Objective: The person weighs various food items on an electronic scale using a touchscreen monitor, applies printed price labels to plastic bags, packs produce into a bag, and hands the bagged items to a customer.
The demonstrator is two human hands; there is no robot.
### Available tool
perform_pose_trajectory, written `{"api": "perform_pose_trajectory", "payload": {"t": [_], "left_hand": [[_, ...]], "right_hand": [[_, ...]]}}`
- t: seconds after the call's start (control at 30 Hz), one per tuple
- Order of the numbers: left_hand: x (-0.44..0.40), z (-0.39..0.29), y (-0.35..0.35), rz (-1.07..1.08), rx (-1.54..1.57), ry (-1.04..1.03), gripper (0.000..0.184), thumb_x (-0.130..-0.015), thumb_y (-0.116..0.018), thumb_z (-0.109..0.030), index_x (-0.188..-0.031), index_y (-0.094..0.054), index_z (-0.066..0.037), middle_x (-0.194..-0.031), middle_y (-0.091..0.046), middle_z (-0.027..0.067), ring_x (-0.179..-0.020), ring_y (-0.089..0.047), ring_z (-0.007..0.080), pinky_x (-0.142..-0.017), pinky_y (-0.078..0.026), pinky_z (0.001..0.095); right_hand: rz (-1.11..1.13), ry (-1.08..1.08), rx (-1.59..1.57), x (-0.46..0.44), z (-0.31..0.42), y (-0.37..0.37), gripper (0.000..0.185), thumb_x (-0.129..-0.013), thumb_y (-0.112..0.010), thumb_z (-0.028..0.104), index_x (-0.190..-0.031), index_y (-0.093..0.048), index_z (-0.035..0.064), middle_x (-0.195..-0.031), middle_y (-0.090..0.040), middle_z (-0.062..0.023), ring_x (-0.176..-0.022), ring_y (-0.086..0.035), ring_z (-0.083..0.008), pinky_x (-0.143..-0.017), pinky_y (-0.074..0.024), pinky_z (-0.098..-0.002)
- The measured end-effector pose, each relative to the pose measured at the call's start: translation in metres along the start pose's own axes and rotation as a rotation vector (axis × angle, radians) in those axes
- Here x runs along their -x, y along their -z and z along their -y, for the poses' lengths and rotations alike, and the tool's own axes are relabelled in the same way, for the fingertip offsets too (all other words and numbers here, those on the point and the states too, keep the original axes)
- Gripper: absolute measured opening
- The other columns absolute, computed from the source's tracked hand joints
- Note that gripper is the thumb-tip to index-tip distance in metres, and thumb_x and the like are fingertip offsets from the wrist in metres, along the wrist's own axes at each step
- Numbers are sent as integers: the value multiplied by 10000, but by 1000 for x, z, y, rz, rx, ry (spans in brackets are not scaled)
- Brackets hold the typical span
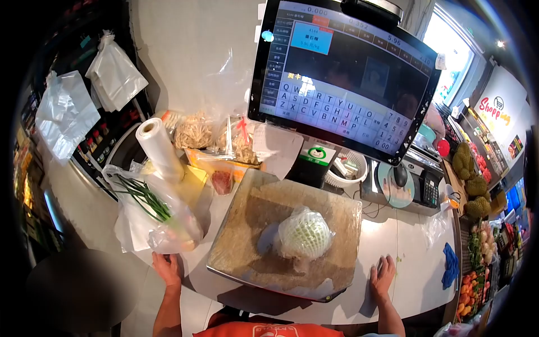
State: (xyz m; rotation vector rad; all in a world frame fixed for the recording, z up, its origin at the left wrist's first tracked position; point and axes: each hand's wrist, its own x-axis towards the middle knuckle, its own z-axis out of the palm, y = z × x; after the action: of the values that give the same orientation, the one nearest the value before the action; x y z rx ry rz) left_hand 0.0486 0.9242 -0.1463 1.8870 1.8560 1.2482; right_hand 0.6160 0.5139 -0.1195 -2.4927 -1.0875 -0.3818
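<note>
My left hand point(167, 268) rests at the counter's front edge, just below a clear plastic bag point(182, 227) with long green stalks point(147, 199) in it. Its fingers look loosely extended and hold nothing visible. On the other side of the scale, my right hand point(383, 275) lies on the white counter with its fingers apart. Between the hands, a round pale fruit in a foam net point(306, 235), wrapped in clear plastic, sits on the weighing scale's plate point(236, 236). Neither hand touches it.
A touchscreen point(342, 78) with a letter keyboard stands behind the scale. A plastic bag roll point(154, 140), bags of dried goods point(193, 130) and a red packet point(222, 182) are at left. A white basket point(347, 168), mouse point(399, 175), card terminal point(430, 190) and blue cloth point(450, 265) are at right.
</note>
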Motion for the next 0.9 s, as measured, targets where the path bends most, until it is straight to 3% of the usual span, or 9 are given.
{"api": "perform_pose_trajectory", "payload": {"t": [0.2, 0.27, 0.37, 0.4, 0.47, 0.5, 0.53, 0.63, 0.9], "left_hand": [[-1, -26, 5, -65, 180, -170, 267, -872, -676, -184, -995, -596, 39, -965, -579, 169, -804, -605, 333, -733, -487, 435], [-1, 7, 6, 95, 19, -8, 236, -885, -693, -167, -978, -601, 29, -975, -598, 134, -794, -605, 260, -752, -505, 381], [7, 1, 13, 175, 330, 113, 179, -896, -688, -131, -978, -597, 1, -966, -594, 76, -826, -577, 187, -787, -501, 337], [1, 13, 14, 264, 409, 112, 162, -903, -680, -119, -986, -594, -10, -965, -588, 62, -850, -569, 173, -807, -493, 328], [-4, 31, 18, 311, 576, 185, 130, -917, -663, -96, -1003, -589, -30, -962, -576, 34, -899, -554, 145, -847, -479, 310], [-2, 13, 38, 399, 686, 294, 116, -930, -635, -62, -1031, -581, -44, -1006, -583, 25, -969, -546, 139, -906, -452, 302], [-5, 30, 38, 374, 601, 264, 95, -944, -621, -64, -1028, -583, -44, -1038, -592, 35, -992, -546, 140, -935, -440, 303], [-15, 11, 75, 425, 533, 170, 74, -972, -602, -112, -1007, -579, -51, -1009, -624, 46, -947, -555, 135, -876, -441, 293], [-28, -32, 108, 656, 491, -100, 84, -1003, -522, -103, -997, -550, -25, -1000, -612, 75, -825, -519, 135, -785, -448, 287]], "right_hand": [[-7, 8, 5, -7, 0, -7, 476, -932, -611, 187, -1358, -511, 1, -1441, -442, -270, -1323, -401, -446, -1115, -319, -505], [-17, -63, 27, 5, 17, 4, 430, -955, -588, 203, -1332, -540, 3, -1402, -488, -266, -1290, -446, -441, -1100, -348, -485], [-36, -68, -135, 42, 29, 4, 305, -941, -609, 181, -1186, -637, 2, -1300, -569, -224, -1185, -553, -394, -1005, -445, -447], [-8, -306, -467, 58, 58, 14, 288, -922, -642, 138, -1175, -644, 1, -1244, -597, -186, -1139, -591, -336, -981, -468, -398], [-105, -348, -629, 76, 89, 25, 227, -897, -655, 48, -1121, -664, 13, -1182, -629, -137, -1087, -614, -273, -965, -479, -349], [-131, -338, -511, 113, 99, 40, 205, -891, -661, 44, -1094, -676, 19, -1156, -639, -131, -1067, -621, -267, -953, -482, -343], [-126, -257, -452, 104, 115, 39, 183, -885, -666, 39, -1067, -687, 24, -1129, -650, -124, -1046, -628, -260, -941, -485, -336], [-166, -364, -491, 131, 146, 45, 139, -858, -693, 34, -995, -712, 25, -1017, -680, -96, -992, -640, -227, -899, -484, -316], [-175, -420, -606, 144, 206, 23, 220, -805, -771, 96, -1015, -712, 70, -1053, -659, -95, -1044, -604, -238, -909, -475, -327]]}}
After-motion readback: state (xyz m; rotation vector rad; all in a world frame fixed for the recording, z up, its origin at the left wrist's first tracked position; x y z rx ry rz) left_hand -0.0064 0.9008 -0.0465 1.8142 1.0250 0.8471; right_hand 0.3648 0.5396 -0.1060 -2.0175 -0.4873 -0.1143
